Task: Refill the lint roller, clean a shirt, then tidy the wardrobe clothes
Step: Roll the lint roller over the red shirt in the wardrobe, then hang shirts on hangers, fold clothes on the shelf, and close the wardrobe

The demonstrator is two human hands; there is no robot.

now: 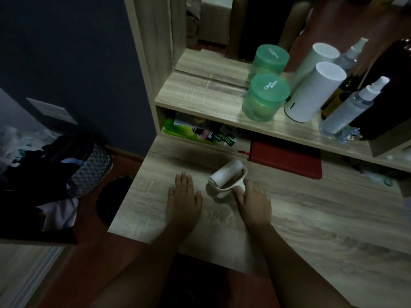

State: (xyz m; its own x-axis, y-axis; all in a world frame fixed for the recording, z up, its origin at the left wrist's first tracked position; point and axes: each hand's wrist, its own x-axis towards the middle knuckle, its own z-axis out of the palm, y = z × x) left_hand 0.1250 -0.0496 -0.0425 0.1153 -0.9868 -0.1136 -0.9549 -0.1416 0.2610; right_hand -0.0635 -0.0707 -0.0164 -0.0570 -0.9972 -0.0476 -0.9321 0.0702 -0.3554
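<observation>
**Right grip** [253, 203]: fingers curled round the handle end of the lint roller [226, 175] and closed on it, palm low over the bench [311, 218].

**Left grip** [184, 196]: flat, fingers straight and together, holding nothing. It presses on the bench just left of the roller, toward the front left corner.

**Lint roller:** cream frame, white drum. It lies on its side on the bench, left of centre, drum toward the back edge. In this dim light I cannot tell whether the drum carries fresh sheets.

**Red folder** [287, 156]: flat at the bench's back edge, under the shelf [200, 92], right of the roller and apart from it.

**Packets** [193, 132]: green and dark, tucked in the open slot under the shelf's left end.

**Shelf:** carries a green tub [264, 96], a white cylinder [311, 92] and a spray bottle [347, 112] toward its right end. The mirror [222, 25] behind doubles them.

**Clothes heap** [55, 170]: dark and pale cloth, lower down, off the bench's left edge.

**Progress, as I judge it:** the opening step.
- I can make out no spare roll as such.
- No shirt is laid out on the bench.
- The wardrobe is out of sight.
- The refill looks at most begun, and the cleaning and the tidying are all left to do.
</observation>
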